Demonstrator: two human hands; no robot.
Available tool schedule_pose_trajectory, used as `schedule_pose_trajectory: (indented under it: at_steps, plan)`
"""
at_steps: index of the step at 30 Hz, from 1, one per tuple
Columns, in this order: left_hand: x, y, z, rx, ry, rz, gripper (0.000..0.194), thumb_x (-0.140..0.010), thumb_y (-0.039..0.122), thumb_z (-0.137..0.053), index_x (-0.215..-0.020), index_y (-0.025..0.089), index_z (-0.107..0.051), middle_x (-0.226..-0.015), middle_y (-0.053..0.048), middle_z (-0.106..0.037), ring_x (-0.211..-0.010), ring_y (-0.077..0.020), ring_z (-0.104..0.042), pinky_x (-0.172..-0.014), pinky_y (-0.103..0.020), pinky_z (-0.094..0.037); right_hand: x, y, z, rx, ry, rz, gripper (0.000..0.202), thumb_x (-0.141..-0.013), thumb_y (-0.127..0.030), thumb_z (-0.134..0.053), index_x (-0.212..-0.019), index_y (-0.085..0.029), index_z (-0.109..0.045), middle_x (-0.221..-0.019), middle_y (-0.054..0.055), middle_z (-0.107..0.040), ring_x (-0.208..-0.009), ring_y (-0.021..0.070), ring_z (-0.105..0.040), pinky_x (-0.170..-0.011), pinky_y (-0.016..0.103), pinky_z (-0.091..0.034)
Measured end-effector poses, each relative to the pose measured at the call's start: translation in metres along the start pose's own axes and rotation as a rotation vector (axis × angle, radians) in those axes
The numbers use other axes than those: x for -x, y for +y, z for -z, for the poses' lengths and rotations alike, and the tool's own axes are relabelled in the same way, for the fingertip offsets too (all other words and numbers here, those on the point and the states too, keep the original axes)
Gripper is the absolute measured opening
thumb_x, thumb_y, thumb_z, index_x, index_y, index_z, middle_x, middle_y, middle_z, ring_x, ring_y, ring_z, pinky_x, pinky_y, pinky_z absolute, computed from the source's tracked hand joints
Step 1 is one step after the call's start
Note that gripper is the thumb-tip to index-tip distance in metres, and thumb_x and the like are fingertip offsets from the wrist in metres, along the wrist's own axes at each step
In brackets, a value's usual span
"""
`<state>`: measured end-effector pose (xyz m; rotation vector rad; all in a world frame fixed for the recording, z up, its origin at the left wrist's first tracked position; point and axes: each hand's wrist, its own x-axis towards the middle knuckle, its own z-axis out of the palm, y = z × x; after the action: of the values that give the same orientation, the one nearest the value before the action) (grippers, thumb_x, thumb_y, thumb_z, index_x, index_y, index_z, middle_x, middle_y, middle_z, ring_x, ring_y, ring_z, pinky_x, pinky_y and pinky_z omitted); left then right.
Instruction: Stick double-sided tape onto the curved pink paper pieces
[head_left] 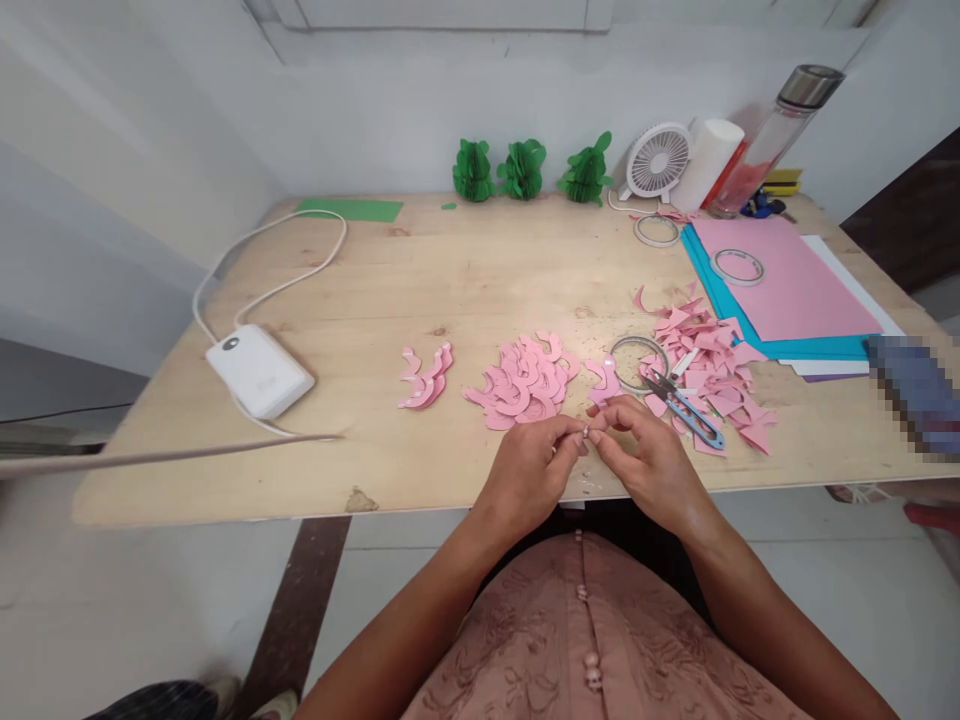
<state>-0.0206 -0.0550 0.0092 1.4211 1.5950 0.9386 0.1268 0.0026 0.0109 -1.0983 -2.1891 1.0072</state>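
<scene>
Near the front edge of the table, my left hand (529, 465) and my right hand (649, 460) meet with fingertips pinched together. Between them is a small pink paper piece (585, 436), mostly hidden by the fingers. Just beyond the hands lies a curved pink cutout (602, 378) with whitish spots. A pile of curved pink paper cutouts (525, 378) sits ahead of my left hand, and a smaller group of pink cutouts (427, 382) lies farther left. Beside my right hand rest blue thread snips (690, 412) and a tape roll (616, 352).
Pink scraps (739, 400) spread at the right, below stacked coloured paper (795, 290) topped by another tape roll (739, 267). Green paper figures (520, 170), a small fan (658, 162) and a glass bottle (772, 150) stand along the back. A white corded device (262, 372) lies left.
</scene>
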Motion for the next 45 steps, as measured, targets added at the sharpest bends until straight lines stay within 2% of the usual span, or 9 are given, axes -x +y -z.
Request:
schedule_pose_trajectory:
  at_steps: [11,17,21,28,34,40,45]
  plan:
    - [-0.001,0.001,0.001,0.024,-0.013,-0.027,0.025,-0.084,0.020,-0.046,-0.085,0.018,-0.071,-0.076,-0.002,-0.071,-0.067,-0.0144,-0.060,-0.060,-0.022,-0.043,0.000,0.000,0.001,0.017,0.001,-0.003,0.008,-0.083,-0.019,-0.051,-0.075,-0.021,-0.052,-0.082,0.003,-0.056,-0.082,0.0190,-0.054,-0.074,0.031,-0.040]
    - [-0.001,-0.003,-0.004,0.001,0.067,-0.044,0.025,-0.081,0.020,-0.048,-0.072,0.017,-0.071,-0.064,-0.001,-0.067,-0.058,-0.0128,-0.057,-0.055,-0.022,-0.040,0.001,0.000,-0.001,0.022,0.000,-0.003,0.008,-0.083,-0.019,-0.051,-0.075,-0.021,-0.052,-0.081,0.003,-0.057,-0.082,0.0191,-0.054,-0.075,0.031,-0.041]
    - [0.000,-0.003,-0.008,-0.002,0.107,0.001,0.025,-0.081,0.020,-0.049,-0.069,0.016,-0.070,-0.058,0.000,-0.062,-0.053,-0.0113,-0.052,-0.052,-0.021,-0.037,0.001,-0.001,-0.003,0.024,0.016,-0.024,0.009,-0.083,-0.022,-0.051,-0.075,-0.020,-0.054,-0.081,0.003,-0.058,-0.081,0.0187,-0.054,-0.073,0.030,-0.041]
    - [0.001,-0.008,-0.012,0.289,0.136,0.115,0.021,-0.081,0.023,-0.052,-0.072,0.016,-0.070,-0.068,-0.002,-0.069,-0.061,-0.0129,-0.058,-0.060,-0.022,-0.045,0.004,0.004,-0.004,-0.061,0.042,-0.075,0.009,-0.084,-0.023,-0.051,-0.083,-0.021,-0.059,-0.086,0.003,-0.064,-0.086,0.0191,-0.058,-0.079,0.032,-0.043]
    - [0.000,-0.013,-0.013,0.431,0.140,0.164,0.019,-0.081,0.026,-0.054,-0.072,0.016,-0.068,-0.070,-0.003,-0.071,-0.059,-0.0125,-0.056,-0.055,-0.022,-0.044,0.008,0.005,-0.003,-0.131,0.145,-0.077,0.010,-0.085,-0.026,-0.052,-0.087,-0.021,-0.060,-0.092,0.004,-0.065,-0.095,0.0210,-0.058,-0.085,0.033,-0.043]
    - [0.000,-0.006,-0.011,0.546,0.146,0.188,0.018,-0.079,0.026,-0.056,-0.071,0.015,-0.069,-0.067,-0.004,-0.070,-0.056,-0.0120,-0.055,-0.056,-0.023,-0.044,0.012,0.007,-0.011,-0.346,0.314,-0.198,0.012,-0.083,-0.031,-0.056,-0.090,-0.021,-0.058,-0.089,0.003,-0.062,-0.087,0.0190,-0.057,-0.081,0.032,-0.043]
    - [0.002,-0.006,-0.012,0.521,0.103,0.161,0.021,-0.079,0.028,-0.056,-0.070,0.015,-0.069,-0.068,-0.005,-0.071,-0.058,-0.0125,-0.056,-0.055,-0.023,-0.044,0.013,0.009,-0.016,-0.479,0.192,-0.289,0.016,-0.082,-0.034,-0.058,-0.081,-0.019,-0.060,-0.073,0.001,-0.059,-0.068,0.0152,-0.052,-0.064,0.027,-0.041]
